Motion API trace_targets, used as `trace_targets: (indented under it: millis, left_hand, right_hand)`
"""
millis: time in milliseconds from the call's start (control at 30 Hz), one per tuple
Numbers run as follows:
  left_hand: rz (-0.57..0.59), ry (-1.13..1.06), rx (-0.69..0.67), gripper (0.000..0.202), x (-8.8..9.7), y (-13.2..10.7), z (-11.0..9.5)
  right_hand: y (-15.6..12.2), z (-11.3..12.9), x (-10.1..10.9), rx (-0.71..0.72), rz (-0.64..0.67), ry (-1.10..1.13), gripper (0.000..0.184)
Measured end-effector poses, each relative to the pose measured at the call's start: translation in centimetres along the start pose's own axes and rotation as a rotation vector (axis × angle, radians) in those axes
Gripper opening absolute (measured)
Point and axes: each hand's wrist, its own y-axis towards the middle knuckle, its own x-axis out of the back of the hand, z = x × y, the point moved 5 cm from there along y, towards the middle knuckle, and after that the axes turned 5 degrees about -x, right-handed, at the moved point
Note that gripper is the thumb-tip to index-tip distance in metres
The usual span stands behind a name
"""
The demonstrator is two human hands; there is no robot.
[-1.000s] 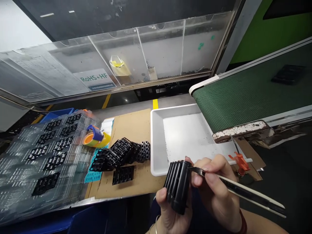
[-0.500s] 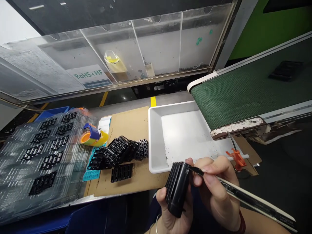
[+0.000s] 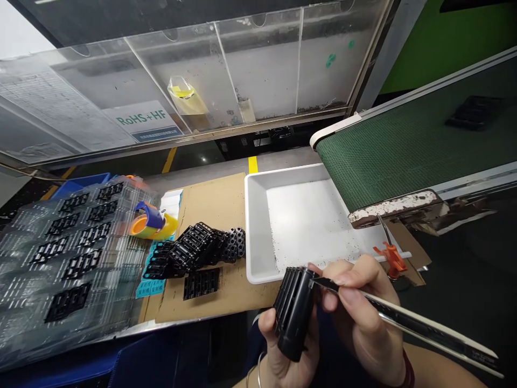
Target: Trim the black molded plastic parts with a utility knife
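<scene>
My left hand [image 3: 283,350] is closed around a black ribbed plastic part [image 3: 297,315], its thumb pressed on the near side. In my right hand [image 3: 363,302] is a utility knife [image 3: 432,326] with a pale handle, pinched near its dark blade. The blade's tip meets the upper right edge of the plastic part. Fingers of both hands come close together behind the part. Several more black plastic parts [image 3: 194,248] lie piled on the cardboard [image 3: 216,202], and a single one [image 3: 201,283] lies in front of the pile.
A white tray [image 3: 255,231] stands beyond my hands, under the end of a green conveyor belt [image 3: 388,156] carrying a black part. An orange clamp [image 3: 390,260] sits at the tray's right. Stacked clear trays [image 3: 24,291] hold black parts at left, beside yellow tape rolls [image 3: 167,226].
The knife's handle end has swung slightly lower and my right hand has shifted slightly right. The blade tip stays at the part's edge. The view has moved a little.
</scene>
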Motion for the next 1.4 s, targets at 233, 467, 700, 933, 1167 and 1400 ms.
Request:
trace_targets:
  millis: [233, 467, 700, 933, 1167, 1400]
  left_hand:
    - [0.102, -0.314, -0.043, 0.036, -2.8, 1.2, -2.6]
    - [0.142, -0.319, -0.003, 0.034, -3.0, 1.1, -2.8]
    - [0.194, -0.265, 0.008, 0.045, -1.6, 0.6, -2.4]
    - [0.19, -0.369, 0.038, 0.055, -1.6, 0.7, -1.7]
    - [0.054, -0.202, -0.006, 0.057, -0.3, 0.6, -0.9]
    - [0.117, -0.053, -0.14, 0.071, 0.1, 0.6, -1.9]
  right_hand:
    - [-0.2, -0.2, -0.3, 0.027, 0.013, -0.021, 0.011]
    - [-0.1, 0.0, -0.8, 0.043, 0.023, -0.021, 0.01]
    - [0.0, -0.1, -0.7, 0.047, -0.02, -0.029, 0.01]
    - [0.2, -0.1, -0.8, 0.062, -0.027, -0.014, 0.009]
    - [0.0, -0.3, -1.1, 0.059, 0.013, -0.023, 0.01]
    - [2.2, 1.5, 1.1, -0.001, -0.094, -0.022, 0.004]
